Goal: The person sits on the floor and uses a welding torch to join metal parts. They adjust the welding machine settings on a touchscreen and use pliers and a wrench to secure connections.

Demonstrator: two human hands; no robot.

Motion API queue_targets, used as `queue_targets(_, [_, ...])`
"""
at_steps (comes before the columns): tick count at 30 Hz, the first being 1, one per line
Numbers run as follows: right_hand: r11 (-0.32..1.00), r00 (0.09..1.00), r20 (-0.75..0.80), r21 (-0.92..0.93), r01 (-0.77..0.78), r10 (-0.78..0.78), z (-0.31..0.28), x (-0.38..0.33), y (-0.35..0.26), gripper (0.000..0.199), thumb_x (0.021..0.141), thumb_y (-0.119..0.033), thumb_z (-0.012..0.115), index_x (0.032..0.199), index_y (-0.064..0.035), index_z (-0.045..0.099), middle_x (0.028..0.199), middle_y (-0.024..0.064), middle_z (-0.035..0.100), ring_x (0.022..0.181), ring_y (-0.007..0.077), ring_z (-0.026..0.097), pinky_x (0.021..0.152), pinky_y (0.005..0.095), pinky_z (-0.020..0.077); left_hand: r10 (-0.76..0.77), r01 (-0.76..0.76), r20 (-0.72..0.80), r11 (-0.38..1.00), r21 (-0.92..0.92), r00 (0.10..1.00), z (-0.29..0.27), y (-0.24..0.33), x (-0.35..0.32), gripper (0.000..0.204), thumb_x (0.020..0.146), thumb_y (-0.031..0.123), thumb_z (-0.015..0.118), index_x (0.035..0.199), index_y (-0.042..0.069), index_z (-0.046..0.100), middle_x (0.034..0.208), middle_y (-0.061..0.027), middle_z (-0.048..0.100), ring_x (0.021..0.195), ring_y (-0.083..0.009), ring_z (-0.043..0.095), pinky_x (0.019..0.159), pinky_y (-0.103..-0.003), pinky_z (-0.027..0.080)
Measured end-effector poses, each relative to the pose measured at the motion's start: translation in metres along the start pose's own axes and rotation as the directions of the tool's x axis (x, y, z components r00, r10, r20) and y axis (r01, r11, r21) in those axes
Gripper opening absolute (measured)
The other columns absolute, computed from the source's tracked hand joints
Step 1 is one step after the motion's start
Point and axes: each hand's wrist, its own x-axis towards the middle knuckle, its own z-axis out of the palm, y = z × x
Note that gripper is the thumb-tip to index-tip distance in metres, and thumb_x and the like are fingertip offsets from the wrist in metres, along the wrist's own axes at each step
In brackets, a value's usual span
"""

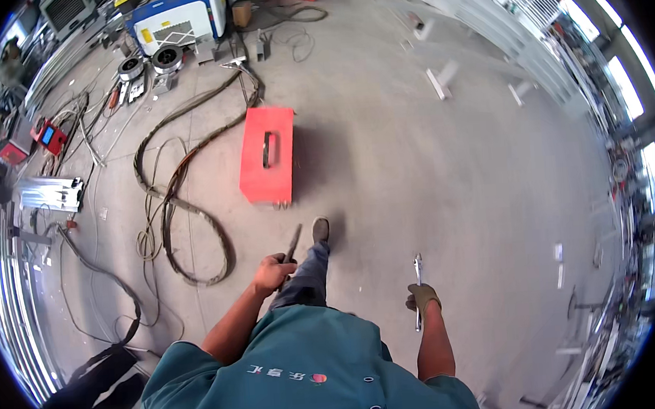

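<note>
My left hand is bare and closed around a dark, slim, rod-like object. One end of it points up and away from me, above my left leg; its exact kind is unclear. A work glove covers my right hand, which hangs out to the right, gripping a silver wrench-like tool near its middle. The tool's wider head points forward and its thin end shows below my fist. Ahead of my shoe, a red metal box with a black top handle sits on the floor.
Thick hoses and cables loop across the floor left of the red box. A white-and-blue machine stands at the far left, near wire spools. Silver metal bars line the left edge. Blurred pale beams lie at the far right.
</note>
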Motion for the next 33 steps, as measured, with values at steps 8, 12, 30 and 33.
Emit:
queue_targets(8, [0.983,0.991,-0.054,-0.127,-0.130,0.124,0.015,0.115,-0.208,0.033,0.095,-0.022,0.074,0.118,0.0004,0.068,0.087,0.0159,0.070,0.068,0.0287,0.069,0.059,0.0421,0.0585,0.075,-0.069,-0.016,0.966,0.251,0.997,0.015,0.232,0.241,0.040,0.087,0.029,0.074,0.117,0.002,0.074,0.091,-0.0094,0.071,0.080,-0.0192,0.068,0.068,-0.035,0.053])
queue_targets(12, [0.863,0.982,0.003,-0.477,-0.166,0.190,0.025,0.168,-0.303,0.032,0.096,-0.025,0.072,0.117,-0.0020,0.069,0.094,0.0146,0.071,0.077,0.0287,0.070,0.065,0.0436,0.0585,0.072,-0.061,-0.098,0.993,0.105,0.993,0.010,0.346,0.327,0.036,0.083,0.031,0.076,0.098,-0.001,0.073,0.074,-0.0095,0.064,0.068,-0.0178,0.062,0.062,-0.037,0.049])
queue_targets(30, [0.490,0.974,0.228,-0.847,0.207,-0.018,0.358,0.517,-1.183,0.025,0.095,-0.024,0.068,0.088,-0.0012,0.063,0.075,0.0116,0.065,0.062,0.0255,0.067,0.057,0.0407,0.0559,-0.193,-0.203,-0.506,0.754,-0.625,0.840,-0.120,0.599,0.700,0.020,0.088,0.019,0.077,0.089,0.001,0.069,0.064,-0.0023,0.058,0.051,-0.0126,0.052,0.047,-0.032,0.039])
queue_targets(33, [0.285,0.935,0.328,-0.891,0.353,-0.133,0.492,0.551,-1.293,0.025,0.095,-0.025,0.066,0.094,-0.0006,0.061,0.076,0.0112,0.063,0.060,0.0227,0.065,0.056,0.0394,0.0556,-0.292,-0.171,-0.513,0.716,-0.677,0.808,-0.169,0.638,0.759,0.023,0.085,0.021,0.079,0.089,0.001,0.070,0.063,-0.0013,0.057,0.049,-0.0116,0.050,0.045,-0.032,0.038])
